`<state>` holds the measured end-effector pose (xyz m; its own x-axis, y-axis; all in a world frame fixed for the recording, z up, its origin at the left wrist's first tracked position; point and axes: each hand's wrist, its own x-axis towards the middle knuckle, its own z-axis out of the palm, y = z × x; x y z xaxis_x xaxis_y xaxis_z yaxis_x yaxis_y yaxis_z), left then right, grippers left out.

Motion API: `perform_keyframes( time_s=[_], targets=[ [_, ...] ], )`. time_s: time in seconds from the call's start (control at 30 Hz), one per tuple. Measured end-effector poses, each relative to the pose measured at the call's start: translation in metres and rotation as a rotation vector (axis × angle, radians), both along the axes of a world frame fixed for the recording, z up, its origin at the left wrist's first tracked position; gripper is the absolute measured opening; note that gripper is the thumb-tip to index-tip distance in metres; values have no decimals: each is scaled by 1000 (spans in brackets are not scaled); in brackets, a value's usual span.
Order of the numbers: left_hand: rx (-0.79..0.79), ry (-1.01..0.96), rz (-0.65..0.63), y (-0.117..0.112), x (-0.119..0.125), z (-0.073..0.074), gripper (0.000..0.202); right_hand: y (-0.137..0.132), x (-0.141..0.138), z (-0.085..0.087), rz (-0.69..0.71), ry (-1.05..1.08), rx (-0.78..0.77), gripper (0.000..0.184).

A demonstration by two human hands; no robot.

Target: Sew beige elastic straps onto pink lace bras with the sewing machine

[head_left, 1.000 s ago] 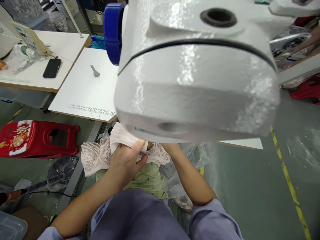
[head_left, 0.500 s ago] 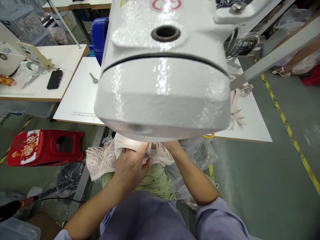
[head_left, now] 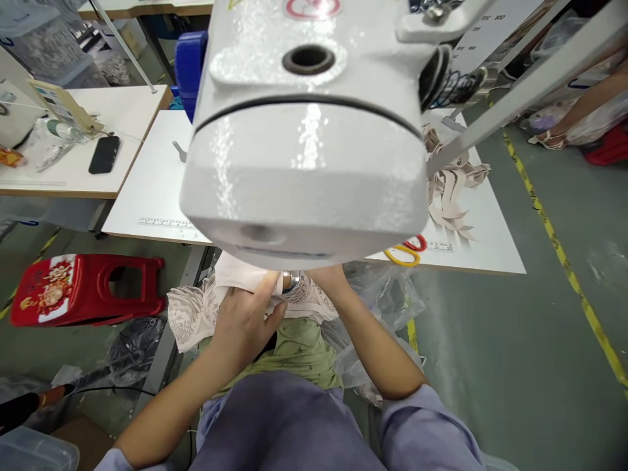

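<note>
A big white sewing machine head (head_left: 304, 137) fills the middle of the view and hides the work under it. Just below its front edge my left hand (head_left: 245, 317) is closed on a pale pink lace garment (head_left: 196, 307), thumb and fingers pinching the fabric beside a small metal part (head_left: 291, 281). My right hand (head_left: 330, 278) reaches under the machine from the right; only the wrist and the back of the hand show, and its fingers are hidden. A green cloth (head_left: 301, 350) lies on my lap beneath the garment.
The white table (head_left: 147, 190) bears a printed ruler strip. Pink cut fabric pieces (head_left: 451, 196) and red and yellow scissor handles (head_left: 409, 250) lie at its right. A black phone (head_left: 103, 154) rests on the neighbouring table. A red stool (head_left: 83, 288) stands left; another person's arm (head_left: 586, 101) shows far right.
The view has swung left and tilted, bringing the table's right end with the fabric pieces and scissors into sight. My left hand has shifted slightly on the lace garment; the right stays under the machine.
</note>
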<state>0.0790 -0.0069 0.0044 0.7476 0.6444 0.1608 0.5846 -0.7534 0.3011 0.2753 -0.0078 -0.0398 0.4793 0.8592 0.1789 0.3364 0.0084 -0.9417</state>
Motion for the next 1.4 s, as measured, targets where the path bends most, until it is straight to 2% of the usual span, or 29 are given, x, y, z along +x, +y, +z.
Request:
perform_keyframes(
  time_s=[0.1,0.2,0.3,0.4,0.5,0.6,0.67,0.7,0.73,0.8,0.87,0.93,1.0,1.03,1.1,1.13,1.2,1.27,1.3,1.4],
  targets=[
    [51,-50,7,0,-7,-8,61,-7,-8,0,-97,121,6,35],
    [82,-124,45,-1,-11,-17,82,-24,-14,-10,-105,272,43,44],
    [66,-156,37,-9,-11,-26,94,-51,-22,-23,-79,381,40,41],
    [94,-151,7,-35,-8,-33,98,-81,-37,-26,-3,398,39,39],
    [108,-103,-101,-72,-11,-38,99,-106,-54,-18,74,414,-71,38],
    [-50,-93,-236,-93,-25,-35,96,-122,-62,-12,21,494,-190,34],
    [-241,-123,-267,-90,-36,-28,86,-129,-62,-13,-9,532,-218,36],
    [-312,-151,-263,-84,-41,-22,73,-132,-60,-14,-11,545,-229,37],
    [-345,-193,-250,-77,-44,-15,58,-134,-58,-15,-1,557,-242,38],
    [-297,-308,-249,-60,-45,0,32,-135,-54,-14,69,562,-267,40],
    [-175,-391,-328,-46,-39,13,28,-135,-50,-10,237,527,-272,40],
    [-109,-328,-479,-36,-29,18,31,-133,-47,-2,455,448,-256,39],
    [-94,-150,-552,-29,-21,13,27,-131,-47,5,628,273,-258,38],
    [-113,-54,-513,-27,-18,8,27,-129,-48,6,657,127,-269,38],
    [-244,79,-309,-21,-16,-8,36,-126,-53,3,595,-247,-305,38],
    [-412,95,-195,-18,-17,-17,41,-124,-57,-1,522,-432,-322,37],
    [-874,18,-34,-14,-19,-34,46,-120,-63,-13,394,-692,-337,35],
    [-1252,-126,17,-11,-23,-47,47,-117,-66,-24,340,-777,-300,32],
    [-1345,-189,30,-11,-25,-52,46,-117,-67,-29,324,-769,-252,30],
    [-1381,-313,83,-14,-33,-57,43,-120,-66,-33,170,-616,-78,25]
  ],
)
